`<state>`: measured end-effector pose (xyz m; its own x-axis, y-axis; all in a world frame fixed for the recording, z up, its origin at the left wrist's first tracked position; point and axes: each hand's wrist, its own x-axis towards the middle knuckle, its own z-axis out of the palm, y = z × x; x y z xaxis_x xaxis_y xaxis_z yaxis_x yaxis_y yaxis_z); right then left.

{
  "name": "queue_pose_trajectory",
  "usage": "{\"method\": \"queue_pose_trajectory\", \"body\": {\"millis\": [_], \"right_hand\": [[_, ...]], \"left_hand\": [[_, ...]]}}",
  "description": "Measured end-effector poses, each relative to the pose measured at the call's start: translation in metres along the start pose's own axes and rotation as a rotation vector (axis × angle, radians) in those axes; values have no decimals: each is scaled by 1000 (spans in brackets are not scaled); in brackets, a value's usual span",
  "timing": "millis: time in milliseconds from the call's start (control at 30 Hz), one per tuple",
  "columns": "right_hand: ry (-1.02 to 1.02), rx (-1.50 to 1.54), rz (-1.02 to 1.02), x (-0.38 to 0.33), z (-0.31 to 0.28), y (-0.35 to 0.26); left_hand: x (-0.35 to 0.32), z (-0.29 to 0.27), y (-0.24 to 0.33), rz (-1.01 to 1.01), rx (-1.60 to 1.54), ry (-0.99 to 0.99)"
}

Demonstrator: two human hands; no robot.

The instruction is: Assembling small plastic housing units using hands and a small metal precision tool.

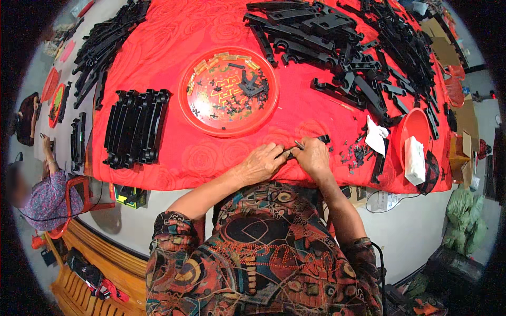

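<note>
My left hand, right hand tightly pinch what seems black plastic piece; lined-up black plastic strips look finished, jumbled black plastic pile likely waiting.

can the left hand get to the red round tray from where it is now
Probably yes: the tray lies just beyond the left hand, with only red cloth visible between them. Its fingers do seem occupied with a black part, though.

Black parts heaped on a red tablecloth suggest a makeshift workshop.
</note>
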<state>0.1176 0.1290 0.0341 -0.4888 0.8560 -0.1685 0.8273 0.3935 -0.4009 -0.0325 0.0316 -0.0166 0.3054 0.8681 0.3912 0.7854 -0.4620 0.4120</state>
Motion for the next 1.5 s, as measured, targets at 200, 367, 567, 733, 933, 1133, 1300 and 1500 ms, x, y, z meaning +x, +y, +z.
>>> {"method": "queue_pose_trajectory", "body": {"millis": [200,367,567,733,933,1133,1300,1500], "right_hand": [[-72,207,-35,-5,-7,9],[82,304,47,-15,-1,7],[44,241,76,-6,4,14],[18,150,110,-7,2,7],[-35,208,109,-3,-2,7],[-27,304,44,-1,0,16],[-27,377,22,-9,-19,18],[150,620,62,-19,-35,46]], "left_hand": [[1,0,4,2,38,8],[1,1,5,5,38,42],[3,-2,1,2,27,56],[4,0,4,-44,16,3],[6,-4,6,-92,-32,-33],[7,-1,3,-83,-73,-29],[5,-1,-2,-48,-87,31],[7,-16,-7,-7,20,0]]}}
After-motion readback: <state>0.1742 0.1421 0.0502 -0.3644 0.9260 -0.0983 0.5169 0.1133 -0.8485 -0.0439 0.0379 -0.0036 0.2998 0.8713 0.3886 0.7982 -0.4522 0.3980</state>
